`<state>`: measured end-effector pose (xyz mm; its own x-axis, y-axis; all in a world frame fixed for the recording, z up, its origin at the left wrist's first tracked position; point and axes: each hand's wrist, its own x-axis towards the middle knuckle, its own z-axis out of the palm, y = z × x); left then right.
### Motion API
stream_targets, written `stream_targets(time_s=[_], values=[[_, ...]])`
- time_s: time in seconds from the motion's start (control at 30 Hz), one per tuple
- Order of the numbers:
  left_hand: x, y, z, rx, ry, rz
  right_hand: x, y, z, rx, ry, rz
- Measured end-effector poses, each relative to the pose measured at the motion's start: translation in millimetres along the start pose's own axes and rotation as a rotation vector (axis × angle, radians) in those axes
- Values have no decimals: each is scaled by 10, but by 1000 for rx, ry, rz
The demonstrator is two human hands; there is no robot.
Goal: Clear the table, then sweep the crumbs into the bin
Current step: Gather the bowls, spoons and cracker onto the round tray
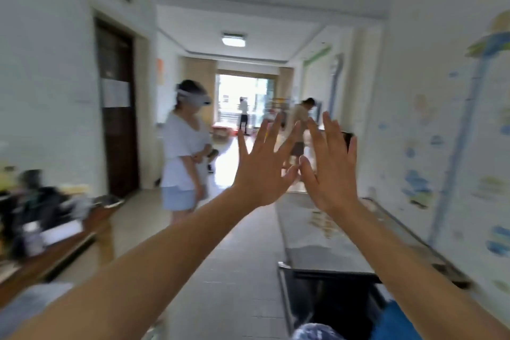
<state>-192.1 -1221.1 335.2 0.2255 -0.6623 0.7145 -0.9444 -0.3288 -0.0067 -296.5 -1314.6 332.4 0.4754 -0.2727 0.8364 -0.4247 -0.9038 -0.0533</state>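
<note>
Hands fill the middle of the frame: left hand (262,171) and right hand (331,171) raised, fingers spread wide, holding nothing. Thumbs nearly meet. Metal table (317,234) lies lower right.

Blurry hallway: someone in a white shirt (182,146) wearing a headset (193,98) stands by a dark door (117,107), with kids' drawings (455,132) along the right wall.

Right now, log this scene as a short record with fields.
place: corridor, view blurred
left hand: raised, fingers spread, holds nothing
right hand: raised, fingers straight, holds nothing
hands: thumbs close together, contact unclear
metal table: along the right wall, under the right arm
wooden table: at left, cluttered
bystander: stands left of the hands, wears a headset
task progress: not started
</note>
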Motion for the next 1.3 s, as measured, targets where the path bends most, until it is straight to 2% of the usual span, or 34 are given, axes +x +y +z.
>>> stream_targets(time_s=[0.13,0.37,0.63,0.77,0.9,1.07,1.3], values=[[-404,-892,-416,124,-43,-131,183,-955,401,144,-41,-100],[-1515,-2455,-1611,381,-35,-394,395,-3205,699,384,-113,-268],[-3171,-3725,-3047,667,-48,-700,137,-5756,809,716,-221,-493],[-3951,-3996,-3574,779,-130,-876,-166,-6700,846,846,-302,-589],[-4665,-4164,-3962,805,-144,-1053,-475,-7456,831,941,-389,-711],[-5423,-4231,-4212,829,-149,-1262,-900,-8151,816,1042,-486,-822],[-6295,-4293,-4499,900,-160,-1471,-1446,-9033,804,1186,-583,-959]])
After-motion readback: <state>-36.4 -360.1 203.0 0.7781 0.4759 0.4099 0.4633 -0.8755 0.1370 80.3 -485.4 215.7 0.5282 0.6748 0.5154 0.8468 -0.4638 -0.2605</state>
